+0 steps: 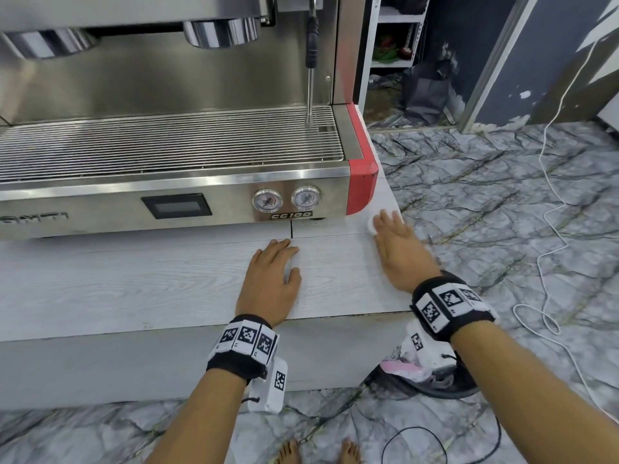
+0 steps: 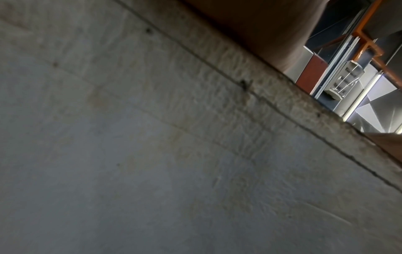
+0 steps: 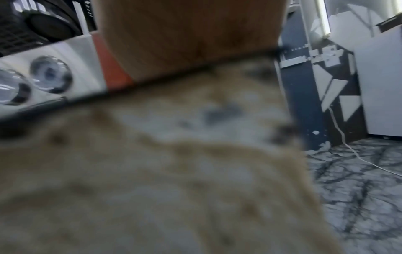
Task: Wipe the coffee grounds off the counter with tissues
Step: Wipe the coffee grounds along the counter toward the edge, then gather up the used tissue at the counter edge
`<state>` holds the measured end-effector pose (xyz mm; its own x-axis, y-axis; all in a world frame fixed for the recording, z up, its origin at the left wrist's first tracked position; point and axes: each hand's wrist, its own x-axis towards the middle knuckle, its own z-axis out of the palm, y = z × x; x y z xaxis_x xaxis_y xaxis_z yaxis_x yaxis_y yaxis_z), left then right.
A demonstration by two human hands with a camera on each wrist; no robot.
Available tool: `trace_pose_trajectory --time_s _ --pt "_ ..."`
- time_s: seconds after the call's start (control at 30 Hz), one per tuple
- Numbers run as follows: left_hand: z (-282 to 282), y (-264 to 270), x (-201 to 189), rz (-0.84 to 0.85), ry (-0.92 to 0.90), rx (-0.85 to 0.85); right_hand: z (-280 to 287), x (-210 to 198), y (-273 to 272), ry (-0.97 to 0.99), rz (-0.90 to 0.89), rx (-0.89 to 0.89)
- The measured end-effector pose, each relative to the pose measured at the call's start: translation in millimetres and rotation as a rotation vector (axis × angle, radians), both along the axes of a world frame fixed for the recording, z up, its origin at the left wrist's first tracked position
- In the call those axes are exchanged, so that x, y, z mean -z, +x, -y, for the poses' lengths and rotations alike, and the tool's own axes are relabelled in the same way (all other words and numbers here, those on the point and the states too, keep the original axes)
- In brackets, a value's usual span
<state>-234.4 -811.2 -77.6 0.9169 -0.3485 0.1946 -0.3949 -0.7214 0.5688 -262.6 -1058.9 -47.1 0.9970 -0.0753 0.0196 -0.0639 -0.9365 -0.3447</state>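
This looks like a café or coffee-bar work area, still partly unfinished. Just beyond the left hand point(image 1: 271, 279) stands a large commercial steel espresso machine point(image 1: 167, 128) with two group heads, a steam wand point(image 1: 311, 61), a wide drip grate and twin pressure gauges point(image 1: 285, 199), set on a pale wood-grain counter point(image 1: 134, 283). To the right of the right hand point(image 1: 397, 249) spreads a marble-pattern floor point(image 1: 469, 202) with a loose white cable point(image 1: 549, 212) across it. Farther beyond that hand, white metal shelves point(image 1: 398, 31) hold goods beside a dark wall point(image 1: 536, 78) with flaking paint.
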Motion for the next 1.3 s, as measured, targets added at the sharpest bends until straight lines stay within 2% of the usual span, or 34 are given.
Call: trace_pose_trajectory --time_s 0.1,0.2,0.37,0.6,0.8,0.97,1.03,1.13,1.23,1.3 --pt "0 -1 -1 -0.006 -0.007 -0.006 -21 7 4 -0.060 -0.089 -0.109" --pt "0 -1 -1 -0.014 -0.002 -0.005 -20 17 6 -0.106 -0.106 -0.123" --pt "1 -1 -2 -0.012 0.012 -0.008 10 19 6 -0.111 -0.081 -0.053" --pt "1 0 0 -0.004 0.009 -0.019 39 17 1 -0.009 -0.124 0.070" --pt "2 1 -1 -0.035 -0.007 -0.035 36 9 -5 0.026 -0.064 0.043" --pt "11 -9 -12 -0.019 -0.130 -0.040 20 0 -14 0.037 -0.005 -0.032" --pt "22 -14 -22 -0.059 -0.174 -0.013 12 -2 -20 0.017 0.065 -0.045" --pt "43 -19 -39 -0.219 -0.281 0.042 2 -4 -31 -0.028 0.149 -0.062" --pt "65 -21 -50 -0.352 -0.255 0.115 -7 -4 -42 -0.062 0.161 -0.073" --pt "77 -21 -54 -0.422 -0.302 0.148 -10 -4 -49 -0.070 0.182 -0.072"
